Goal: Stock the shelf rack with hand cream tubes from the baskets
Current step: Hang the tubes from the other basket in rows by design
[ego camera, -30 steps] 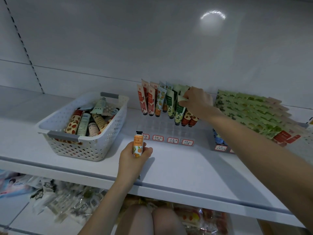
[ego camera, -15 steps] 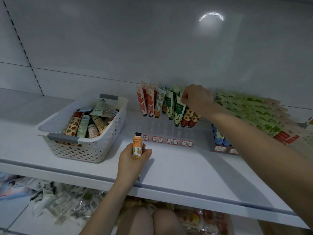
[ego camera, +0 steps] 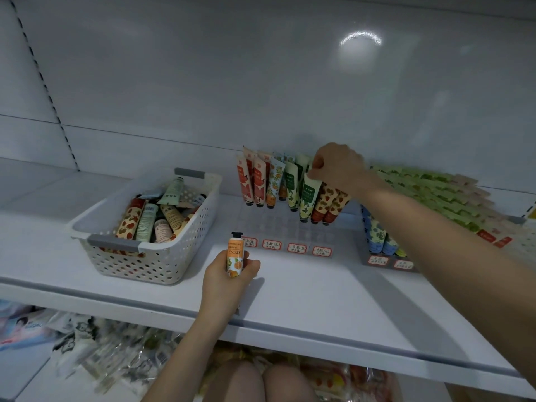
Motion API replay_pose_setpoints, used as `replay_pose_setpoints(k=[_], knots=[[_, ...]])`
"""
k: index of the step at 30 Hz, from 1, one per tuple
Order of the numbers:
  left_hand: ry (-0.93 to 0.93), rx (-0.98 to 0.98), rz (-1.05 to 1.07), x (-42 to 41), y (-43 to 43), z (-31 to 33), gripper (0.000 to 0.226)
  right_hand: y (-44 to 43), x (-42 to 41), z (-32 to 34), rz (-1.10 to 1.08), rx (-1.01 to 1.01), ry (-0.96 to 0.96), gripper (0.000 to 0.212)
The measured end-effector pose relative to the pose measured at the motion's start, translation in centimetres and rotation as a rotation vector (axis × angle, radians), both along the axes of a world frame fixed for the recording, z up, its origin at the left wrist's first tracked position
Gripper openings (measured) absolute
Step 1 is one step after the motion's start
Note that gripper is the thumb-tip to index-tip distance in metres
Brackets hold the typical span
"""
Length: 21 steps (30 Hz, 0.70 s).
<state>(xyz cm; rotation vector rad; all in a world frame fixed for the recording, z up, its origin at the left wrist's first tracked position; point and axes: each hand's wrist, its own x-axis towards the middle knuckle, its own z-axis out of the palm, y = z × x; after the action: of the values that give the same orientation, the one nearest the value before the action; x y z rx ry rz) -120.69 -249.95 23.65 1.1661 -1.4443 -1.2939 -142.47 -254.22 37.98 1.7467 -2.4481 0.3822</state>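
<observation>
In front of the clear plastic tube rack (ego camera: 278, 224), the left hand (ego camera: 226, 281) grips one small orange hand cream tube (ego camera: 235, 258) upright, cap up, with empty slots just behind it. At the rack's rear, the right hand (ego camera: 338, 166) pinches one dark green tube (ego camera: 310, 195) by its crimped top. About ten tubes stand racked; one white perforated basket (ego camera: 150, 262) sits to the left.

The right hand (ego camera: 339, 166) rises a little, its fingertips now pinching the top edge of the green tube (ego camera: 310, 194) just below them.
</observation>
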Motion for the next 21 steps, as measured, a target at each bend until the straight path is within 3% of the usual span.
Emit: replay_pose_setpoints(k=[8,20,21], knots=[[-0.013,0.003,0.002,-0.2,0.1,0.3,0.017,-2.1,2.2,0.0,0.011,-0.015,0.075,0.027],[-0.011,0.0,0.009,-0.4,0.3,0.4,0.018,-2.3,1.7,-0.1,-0.092,0.045,0.034,0.006],[-0.012,0.001,0.008,-0.5,0.4,0.4,0.018,-2.5,1.8,-0.1,-0.095,0.047,0.038,0.012]])
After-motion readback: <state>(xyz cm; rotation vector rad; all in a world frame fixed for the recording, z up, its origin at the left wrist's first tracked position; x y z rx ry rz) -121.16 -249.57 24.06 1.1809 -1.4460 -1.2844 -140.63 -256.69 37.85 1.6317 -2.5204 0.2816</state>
